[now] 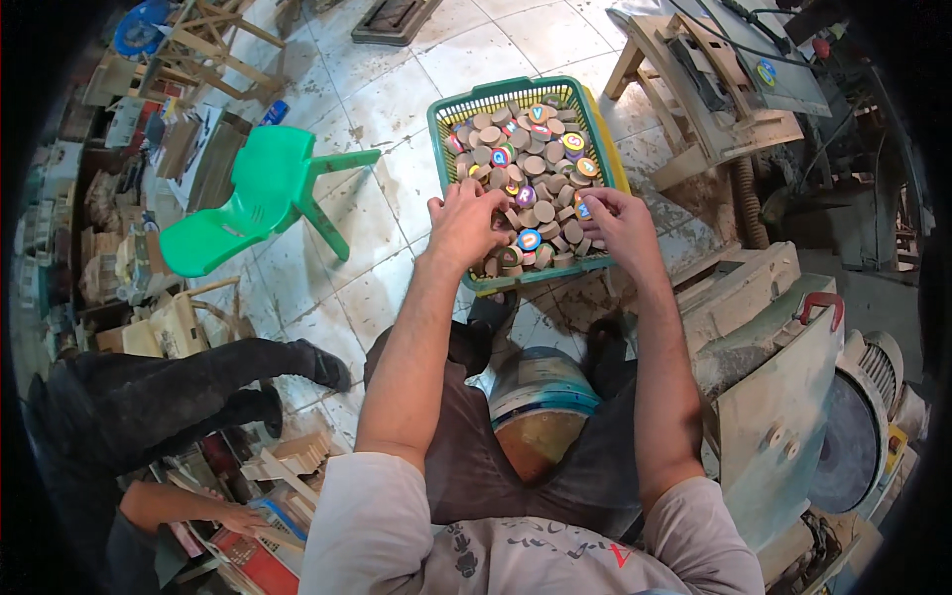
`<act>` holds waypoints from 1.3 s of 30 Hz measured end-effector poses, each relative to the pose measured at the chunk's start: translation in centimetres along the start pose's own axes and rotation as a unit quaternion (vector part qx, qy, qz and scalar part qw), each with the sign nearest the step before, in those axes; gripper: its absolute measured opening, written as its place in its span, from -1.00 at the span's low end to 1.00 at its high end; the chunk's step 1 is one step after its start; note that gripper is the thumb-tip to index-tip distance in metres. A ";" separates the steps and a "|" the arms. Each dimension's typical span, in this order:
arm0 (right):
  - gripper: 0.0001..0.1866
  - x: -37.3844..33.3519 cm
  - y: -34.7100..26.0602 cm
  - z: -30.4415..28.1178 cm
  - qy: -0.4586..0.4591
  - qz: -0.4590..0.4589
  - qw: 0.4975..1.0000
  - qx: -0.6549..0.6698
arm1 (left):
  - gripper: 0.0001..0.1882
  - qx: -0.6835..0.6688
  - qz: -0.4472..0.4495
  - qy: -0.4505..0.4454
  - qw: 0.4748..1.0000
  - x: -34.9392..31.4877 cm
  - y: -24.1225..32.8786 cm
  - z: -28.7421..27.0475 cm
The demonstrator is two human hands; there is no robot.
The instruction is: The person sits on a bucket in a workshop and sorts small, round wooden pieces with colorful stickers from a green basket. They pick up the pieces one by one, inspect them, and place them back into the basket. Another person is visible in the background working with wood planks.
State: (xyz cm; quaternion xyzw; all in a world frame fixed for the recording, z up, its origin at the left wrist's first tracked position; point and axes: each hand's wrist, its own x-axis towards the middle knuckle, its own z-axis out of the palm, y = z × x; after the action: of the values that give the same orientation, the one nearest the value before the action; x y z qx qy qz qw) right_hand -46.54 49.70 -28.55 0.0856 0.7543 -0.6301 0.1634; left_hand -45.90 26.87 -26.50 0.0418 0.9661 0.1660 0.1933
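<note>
Many small round wooden discs fill a green plastic basket (436, 149) in front of me. Most show plain brown wood; some have coloured faces with a letter, such as a blue disc (529, 239) near the front and a purple disc (525, 195) in the middle. My left hand (466, 224) rests over the basket's left side, fingers apart and curved down among the discs; its fingertips are partly hidden. At the right side, my right hand (625, 230) pinches a blue-and-orange wooden disc (583, 207) between thumb and fingers, just above the pile.
A green plastic chair (260, 193) lies tipped on the tiled floor (382, 203) to the left. Between my legs stands a round bucket (540, 397). A machine with a grey disc (846, 441) is at my right. Another person's arm (183, 506) reaches over wooden pieces at lower left.
</note>
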 end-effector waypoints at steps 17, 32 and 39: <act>-0.67 -0.4 -0.1 0.1 -0.004 -0.005 0.999 -0.039 | -0.59 0.015 0.032 -0.046 0.998 -1.0 -1.1 -1.6; -0.61 -3.0 -0.5 4.0 -0.087 -0.246 0.908 -0.328 | -0.84 -0.024 0.038 0.021 0.999 0.1 -1.3 0.1; -0.46 -3.6 -0.1 7.9 0.024 -0.212 0.871 -0.442 | -0.79 -0.063 0.022 0.045 0.997 0.3 -1.4 -0.3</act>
State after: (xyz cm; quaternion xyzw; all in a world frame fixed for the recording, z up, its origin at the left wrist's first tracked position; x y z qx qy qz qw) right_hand -42.12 42.24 -28.41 -0.1425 0.9578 -0.2481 0.0284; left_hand -46.27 25.54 -26.84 0.0435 0.9604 0.2322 0.1479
